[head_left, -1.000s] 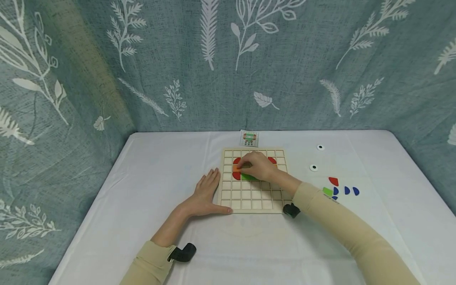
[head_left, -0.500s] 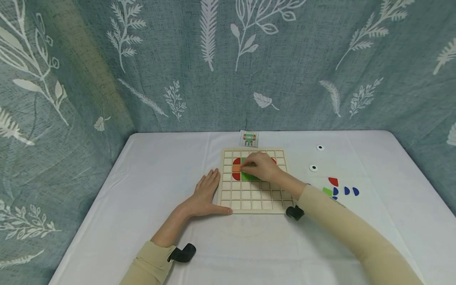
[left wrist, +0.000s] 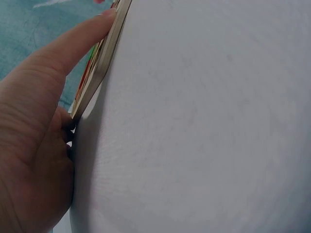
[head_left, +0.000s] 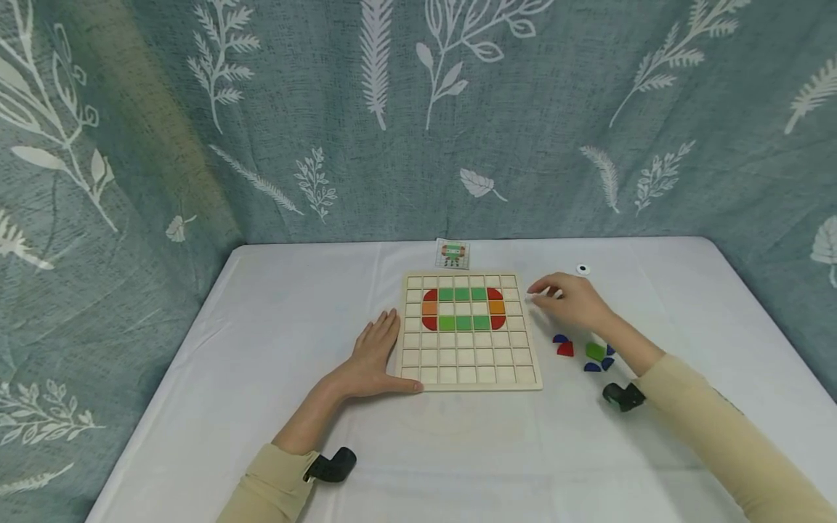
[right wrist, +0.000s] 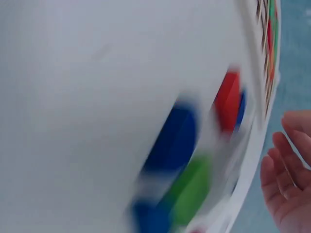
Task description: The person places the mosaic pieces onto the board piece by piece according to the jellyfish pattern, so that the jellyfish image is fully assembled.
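A square wooden grid board [head_left: 445,378] lies on the white table. Set in it is a ring of green tiles [head_left: 463,294], red corner pieces [head_left: 429,322] and orange tiles [head_left: 496,307], with bare cells inside. My left hand [head_left: 373,363] rests at the board's left edge, fingers straight along the side and thumb at the front corner. Beyond the board's right edge hovers my right hand [head_left: 572,301], fingers loosely bent; the right wrist view shows nothing between its fingers [right wrist: 287,158]. One white eye disc [head_left: 583,269] sits just behind it; another is hidden by the hand.
Right of the board lie loose pieces: a red one [head_left: 565,349], a green block [head_left: 595,351] and several blue half-rounds [head_left: 560,338]. A pattern card [head_left: 453,253] stands behind the board. A patterned curtain [head_left: 392,174] hangs at the table's back edge.
My right hand has left the orange tile on the board's left and moved right, past the board's edge. The whole ring and more loose pieces now show. My left hand stays put.
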The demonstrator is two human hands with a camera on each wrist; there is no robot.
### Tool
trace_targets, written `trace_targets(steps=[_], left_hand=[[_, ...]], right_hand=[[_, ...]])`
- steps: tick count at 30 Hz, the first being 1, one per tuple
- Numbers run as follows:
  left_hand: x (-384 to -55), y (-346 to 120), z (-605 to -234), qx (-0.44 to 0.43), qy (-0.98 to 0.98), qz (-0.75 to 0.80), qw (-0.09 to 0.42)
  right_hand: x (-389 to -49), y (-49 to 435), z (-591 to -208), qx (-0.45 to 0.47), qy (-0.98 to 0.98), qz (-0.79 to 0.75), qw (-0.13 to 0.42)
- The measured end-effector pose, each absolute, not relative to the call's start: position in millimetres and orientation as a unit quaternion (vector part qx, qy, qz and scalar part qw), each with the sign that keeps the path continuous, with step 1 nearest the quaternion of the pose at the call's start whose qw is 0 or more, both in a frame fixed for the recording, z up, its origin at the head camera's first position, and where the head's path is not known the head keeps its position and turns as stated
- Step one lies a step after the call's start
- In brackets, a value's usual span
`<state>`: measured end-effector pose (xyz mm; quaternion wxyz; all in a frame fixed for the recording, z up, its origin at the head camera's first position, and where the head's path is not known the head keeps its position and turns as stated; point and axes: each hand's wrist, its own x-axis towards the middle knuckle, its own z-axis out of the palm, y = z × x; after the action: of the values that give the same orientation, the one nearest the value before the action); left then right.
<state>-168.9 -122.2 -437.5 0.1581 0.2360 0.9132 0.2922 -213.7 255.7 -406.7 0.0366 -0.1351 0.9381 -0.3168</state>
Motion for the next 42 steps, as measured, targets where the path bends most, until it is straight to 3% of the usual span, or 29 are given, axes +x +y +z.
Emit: trace_targets(steps=[11, 20, 28, 42], left_hand=[[-168.9, -121.4, -437.9, 0.237, 0.913, 0.291, 0.158], [-169.4, -122.0, -439.6, 0.238, 0.914, 0.288, 0.156], [-169.3, -122.7, -440.9, 0.237, 0.915, 0.289, 0.154], [-169.9, -122.9, -441.6, 0.237, 0.914, 0.289, 0.156]], right_hand=[[-199.5, 315.7, -411.5, -0.154, 0.943, -0.285, 0.074], [-202.0, 308.9, -417.9, -0.113, 0.953, -0.277, 0.053], [-204.3, 307.8, -420.6, -0.159, 0.944, -0.283, 0.058], [-209.3, 285.3, -426.4, -0.14, 0.941, -0.306, 0.023]])
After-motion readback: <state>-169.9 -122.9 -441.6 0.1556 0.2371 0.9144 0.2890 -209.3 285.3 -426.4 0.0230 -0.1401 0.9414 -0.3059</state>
